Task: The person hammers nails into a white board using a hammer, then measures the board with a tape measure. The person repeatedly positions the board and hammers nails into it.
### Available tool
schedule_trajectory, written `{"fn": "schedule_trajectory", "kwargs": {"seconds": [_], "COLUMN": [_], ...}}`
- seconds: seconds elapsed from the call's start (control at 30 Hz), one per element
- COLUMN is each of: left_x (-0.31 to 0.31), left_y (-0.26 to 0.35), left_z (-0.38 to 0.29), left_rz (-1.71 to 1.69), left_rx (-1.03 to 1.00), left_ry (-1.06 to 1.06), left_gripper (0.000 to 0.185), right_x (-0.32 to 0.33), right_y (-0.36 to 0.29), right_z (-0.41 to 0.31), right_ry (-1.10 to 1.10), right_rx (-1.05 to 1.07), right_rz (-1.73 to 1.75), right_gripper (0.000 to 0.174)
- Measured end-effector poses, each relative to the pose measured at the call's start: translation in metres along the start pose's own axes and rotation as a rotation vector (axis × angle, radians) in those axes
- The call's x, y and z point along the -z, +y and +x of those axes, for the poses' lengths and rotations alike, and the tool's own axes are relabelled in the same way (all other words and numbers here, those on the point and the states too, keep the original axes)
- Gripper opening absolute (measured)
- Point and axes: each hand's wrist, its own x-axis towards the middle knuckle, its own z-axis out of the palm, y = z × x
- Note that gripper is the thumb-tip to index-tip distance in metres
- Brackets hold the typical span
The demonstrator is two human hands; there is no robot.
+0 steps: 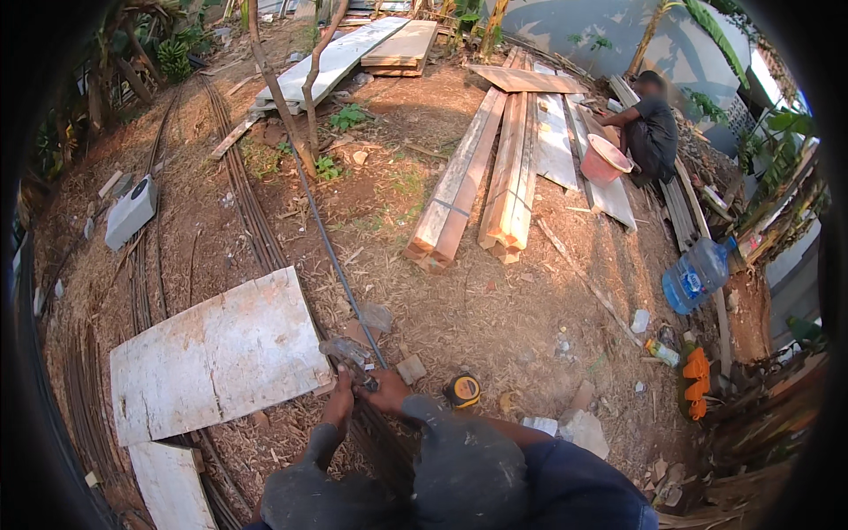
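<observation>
Both my hands are close together at the lower middle, over a bundle of thin rusty rods (381, 434). My left hand (340, 397) is at the right edge of a whitish board (218, 358), beside a crumpled clear plastic piece (344, 349). My right hand (386, 391) has its fingers curled round a small dark object (366, 380), too small to name; whether the left fingers also grip it cannot be told. A long dark rod (324, 235) runs from the far ground down to the hands. A yellow and black tape measure (462, 391) lies right of my right hand.
Bundled timber beams (457, 179) lie ahead. A person (652, 132) squats at the upper right near a pink bucket (604, 161). A large blue water bottle (695, 275) lies at the right. Long rusty bars (232, 165) and a white block-like object (131, 211) are at the left.
</observation>
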Motion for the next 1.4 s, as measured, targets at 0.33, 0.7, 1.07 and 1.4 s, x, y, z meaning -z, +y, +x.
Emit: {"fn": "schedule_trajectory", "kwargs": {"seconds": [0.33, 0.7, 1.07, 1.4], "left_x": [-0.006, -0.023, 0.094, 0.085], "left_y": [0.011, 0.012, 0.077, 0.059], "left_z": [-0.008, -0.026, 0.053, 0.059], "left_rz": [-0.258, -0.133, 0.438, 0.578], "left_rx": [-0.23, -0.522, -0.754, -0.778], "left_ry": [0.21, 0.228, 0.577, 0.56], "left_gripper": [0.061, 0.031, 0.027, 0.028], "right_x": [0.008, 0.016, 0.056, 0.047], "right_y": [-0.018, -0.022, -0.063, -0.062], "right_z": [-0.005, -0.008, 0.013, 0.013], "right_ry": [0.103, 0.079, -0.091, -0.055], "right_rx": [0.037, -0.329, -0.167, 0.104], "right_rz": [0.162, 0.749, 0.445, 0.3], "right_gripper": [0.033, 0.018, 0.032, 0.025]}}
